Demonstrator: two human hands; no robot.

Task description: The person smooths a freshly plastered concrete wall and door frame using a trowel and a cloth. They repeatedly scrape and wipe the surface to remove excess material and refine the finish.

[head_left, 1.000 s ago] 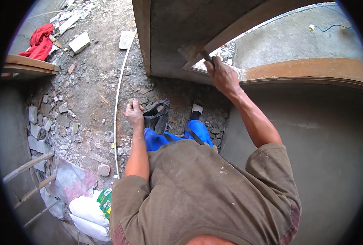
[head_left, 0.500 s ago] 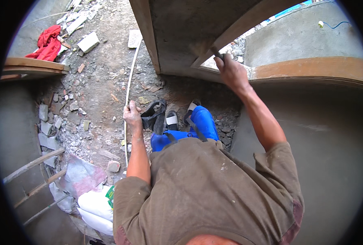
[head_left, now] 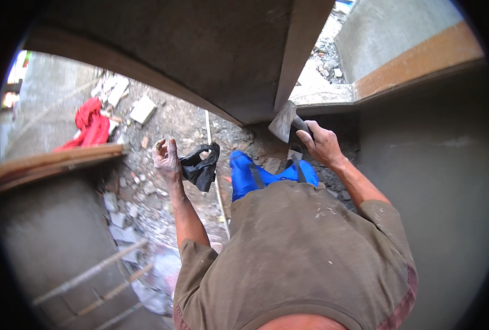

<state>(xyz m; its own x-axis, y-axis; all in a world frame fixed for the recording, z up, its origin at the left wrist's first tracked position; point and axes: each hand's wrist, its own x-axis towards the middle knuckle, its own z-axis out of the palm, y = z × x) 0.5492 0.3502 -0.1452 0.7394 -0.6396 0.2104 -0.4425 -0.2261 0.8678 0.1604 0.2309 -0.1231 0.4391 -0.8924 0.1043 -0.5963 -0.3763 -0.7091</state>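
Note:
In my right hand (head_left: 324,144) is a flat scraper (head_left: 283,122) with a wide greyish blade and a dark handle. Its blade is just below the lower end of a wooden-edged cement panel (head_left: 222,49). My left hand (head_left: 167,159) is raised on the left, dusty, its thumb and fingers apart. Beside its palm and wrist hangs a bundle of black cloth or strap (head_left: 201,171); whether it is attached to the hand cannot be made out. Blue trousers (head_left: 244,179) show below my brown shirt.
Rubble and broken blocks (head_left: 140,192) cover the ground on the left. A red cloth (head_left: 90,122) lies near a wood-topped wall (head_left: 57,162). A pale pole (head_left: 218,198) runs past my left arm. A wooden ladder-like frame (head_left: 93,278) leans at lower left. A plastered wall (head_left: 420,165) rises on the right.
The view has turned, so the panel now spans the top. My right hand has come down and nearer with the scraper. My left hand's fingers have opened up, and the black cloth has shifted with it.

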